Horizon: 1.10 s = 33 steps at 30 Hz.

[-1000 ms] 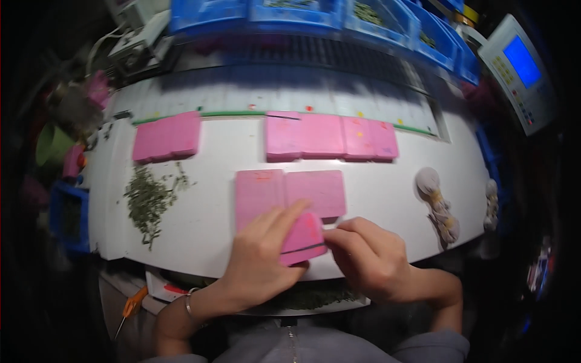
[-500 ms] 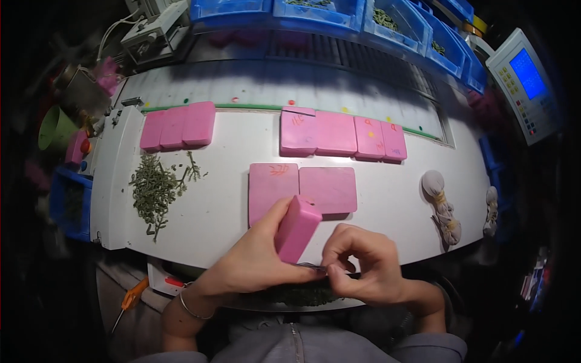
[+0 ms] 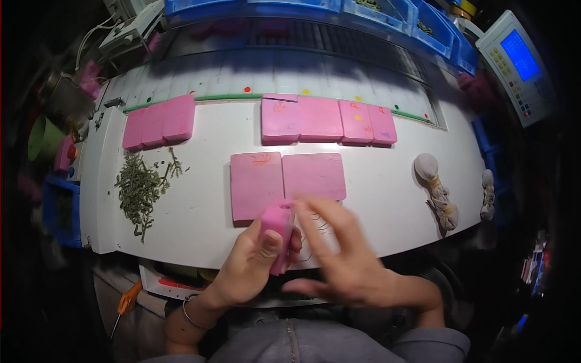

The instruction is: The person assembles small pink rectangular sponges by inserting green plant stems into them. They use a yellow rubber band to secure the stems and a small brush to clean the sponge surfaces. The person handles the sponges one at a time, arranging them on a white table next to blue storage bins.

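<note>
Near the table's front edge, my left hand [image 3: 242, 272] is wrapped round a small pink rubber mould [image 3: 279, 219] standing on end, thumb across its face. A small dark hole shows in the mould's upper end. My right hand [image 3: 348, 260], partly smeared by motion, is just right of it with fingers stretched out and thumb apart. Its index fingertip is close to the mould's top; whether they touch I cannot tell. Beyond the hands, two larger flat pink moulds [image 3: 256, 187] lie side by side, the left one with orange marks.
A row of pink moulds [image 3: 321, 120] and another group [image 3: 160, 124] line the table's back. Green branching pieces [image 3: 138, 190] lie heaped at left. Tied cloth pouches [image 3: 436, 190] rest at right. Blue bins [image 3: 387, 13] and a keypad panel [image 3: 517, 57] stand beyond.
My right hand has unpinched from below the held mould, spread its fingers and moved up beside its top. My left hand has shifted its grip, thumb now on the mould's face. The view has shifted slightly.
</note>
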Motion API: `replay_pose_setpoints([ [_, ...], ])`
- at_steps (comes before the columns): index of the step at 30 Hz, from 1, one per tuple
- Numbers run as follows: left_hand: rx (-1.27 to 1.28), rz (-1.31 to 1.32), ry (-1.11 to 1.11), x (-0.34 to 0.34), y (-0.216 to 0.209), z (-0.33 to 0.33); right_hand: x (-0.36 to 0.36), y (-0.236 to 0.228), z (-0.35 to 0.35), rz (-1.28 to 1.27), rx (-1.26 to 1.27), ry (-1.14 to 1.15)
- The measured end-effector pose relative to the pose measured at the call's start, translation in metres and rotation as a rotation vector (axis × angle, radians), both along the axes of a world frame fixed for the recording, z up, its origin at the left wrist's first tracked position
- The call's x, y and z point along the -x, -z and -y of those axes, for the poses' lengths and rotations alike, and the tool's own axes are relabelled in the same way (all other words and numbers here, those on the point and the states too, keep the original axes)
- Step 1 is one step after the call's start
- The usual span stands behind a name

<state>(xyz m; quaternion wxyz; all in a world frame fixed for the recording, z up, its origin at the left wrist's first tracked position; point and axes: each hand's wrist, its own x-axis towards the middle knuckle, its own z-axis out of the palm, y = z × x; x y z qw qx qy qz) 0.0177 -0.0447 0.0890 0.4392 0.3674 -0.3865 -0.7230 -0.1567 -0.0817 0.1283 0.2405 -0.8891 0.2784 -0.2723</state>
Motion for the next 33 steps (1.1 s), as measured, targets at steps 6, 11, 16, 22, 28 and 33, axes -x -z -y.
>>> replay_pose_setpoints([
  [6,0.015,0.062,-0.276,0.024,-0.011,0.0,-0.022,0.04,-0.003,0.321,0.197,0.126],
  [11,-0.113,-0.053,-0.375,0.03,-0.02,0.0,-0.023,0.051,-0.009,0.306,0.309,0.192],
  [16,-0.223,-0.182,-0.522,0.031,-0.008,0.006,-0.028,0.063,-0.012,0.464,0.609,0.283],
  [22,-0.342,-0.303,-0.568,0.022,-0.006,0.012,-0.012,0.037,-0.024,0.415,0.411,-0.025],
  [28,0.0,0.126,-0.256,0.013,-0.014,0.002,0.003,-0.006,-0.013,0.005,-0.401,-0.068],
  [33,0.062,0.194,-0.19,0.006,-0.02,0.001,-0.012,-0.005,0.002,0.375,-0.532,0.201],
])
